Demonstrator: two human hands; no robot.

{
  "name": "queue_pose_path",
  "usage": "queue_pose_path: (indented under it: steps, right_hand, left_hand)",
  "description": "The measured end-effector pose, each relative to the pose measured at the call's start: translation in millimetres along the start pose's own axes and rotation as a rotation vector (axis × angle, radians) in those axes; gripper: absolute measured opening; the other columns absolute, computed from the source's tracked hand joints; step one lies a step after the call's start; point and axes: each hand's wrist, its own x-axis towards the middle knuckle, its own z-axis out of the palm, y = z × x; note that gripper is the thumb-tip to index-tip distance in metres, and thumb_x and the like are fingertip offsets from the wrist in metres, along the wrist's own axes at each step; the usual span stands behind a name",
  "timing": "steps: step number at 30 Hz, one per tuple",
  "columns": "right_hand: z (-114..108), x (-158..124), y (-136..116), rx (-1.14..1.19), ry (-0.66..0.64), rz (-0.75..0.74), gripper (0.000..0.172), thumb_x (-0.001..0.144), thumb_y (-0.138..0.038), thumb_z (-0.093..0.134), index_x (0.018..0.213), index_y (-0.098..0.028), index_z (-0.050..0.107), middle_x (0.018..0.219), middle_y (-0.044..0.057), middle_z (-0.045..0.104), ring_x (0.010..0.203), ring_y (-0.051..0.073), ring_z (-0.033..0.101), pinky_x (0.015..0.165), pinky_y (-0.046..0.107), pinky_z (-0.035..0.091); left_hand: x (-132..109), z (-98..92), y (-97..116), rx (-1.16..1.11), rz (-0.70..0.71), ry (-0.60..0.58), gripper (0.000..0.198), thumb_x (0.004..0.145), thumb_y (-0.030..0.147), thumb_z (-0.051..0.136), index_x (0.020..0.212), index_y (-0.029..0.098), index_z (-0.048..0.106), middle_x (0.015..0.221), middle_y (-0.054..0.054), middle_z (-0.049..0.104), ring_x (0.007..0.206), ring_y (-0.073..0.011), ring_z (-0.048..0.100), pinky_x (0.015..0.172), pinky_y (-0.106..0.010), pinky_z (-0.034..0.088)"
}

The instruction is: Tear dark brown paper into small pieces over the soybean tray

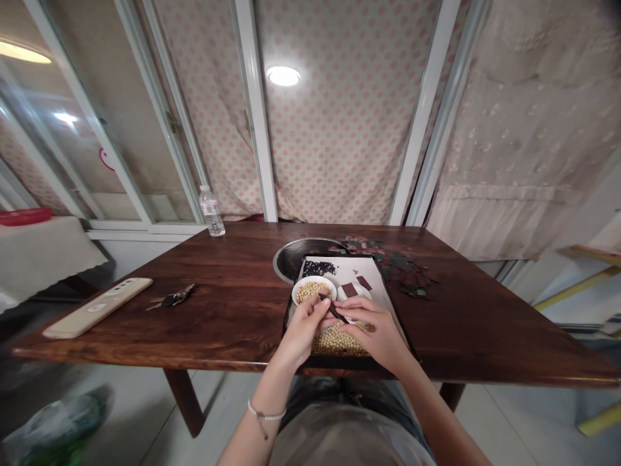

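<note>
Over the near part of a black-edged tray with a white lining, both my hands meet at a thin dark brown strip. My left hand pinches its upper left end. At its lower right end are the fingers of my right hand, bent and closed around it. Just beyond my left hand stands a white bowl of pale yellow beans. Beside it, a small white dish carries a flat brown piece. Loose yellow beans lie beneath my hands, partly covered by them.
Black beans and another brown piece lie farther up the tray. Behind it sits a round dark pan. Brown and green scraps spread to the right. Leftward are keys, a phone and a water bottle.
</note>
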Motion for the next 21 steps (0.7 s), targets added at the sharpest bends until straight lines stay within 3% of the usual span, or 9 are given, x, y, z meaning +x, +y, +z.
queue_pose_path:
  steps: [8, 13, 21]
  right_hand:
    - [-3.7, 0.6, -5.6, -0.020, -0.007, 0.009, 0.026, 0.069, -0.031, 0.074, 0.095, -0.026, 0.069, 0.110, 0.007, 0.064, 0.105, 0.024, 0.058, 0.090, 0.041, 0.047]
    - [-4.9, 0.0, -9.9, -0.019, -0.036, 0.040, 0.027, 0.067, -0.032, 0.075, 0.092, -0.025, 0.066, 0.115, 0.007, 0.061, 0.109, 0.025, 0.056, 0.093, 0.043, 0.044]
    - [-3.9, 0.4, -10.4, -0.003, -0.070, 0.073, 0.023, 0.067, -0.029, 0.074, 0.082, -0.022, 0.058, 0.122, 0.008, 0.057, 0.116, 0.025, 0.051, 0.097, 0.043, 0.040]
  left_hand:
    - [-2.7, -1.1, 4.3, 0.051, -0.045, -0.101, 0.041, 0.071, 0.036, 0.072, 0.104, 0.013, 0.064, 0.084, -0.005, 0.066, 0.068, -0.0101, 0.057, 0.059, -0.018, 0.045]
    - [-5.0, -2.1, 4.4, 0.069, -0.067, -0.122, 0.052, 0.072, 0.038, 0.070, 0.118, 0.017, 0.059, 0.091, -0.005, 0.065, 0.077, -0.0124, 0.057, 0.062, -0.019, 0.043]
    - [-6.5, -1.1, 5.5, 0.206, 0.000, -0.199, 0.056, 0.075, 0.041, 0.066, 0.123, 0.015, 0.055, 0.081, -0.004, 0.063, 0.071, -0.0124, 0.053, 0.054, -0.019, 0.040]
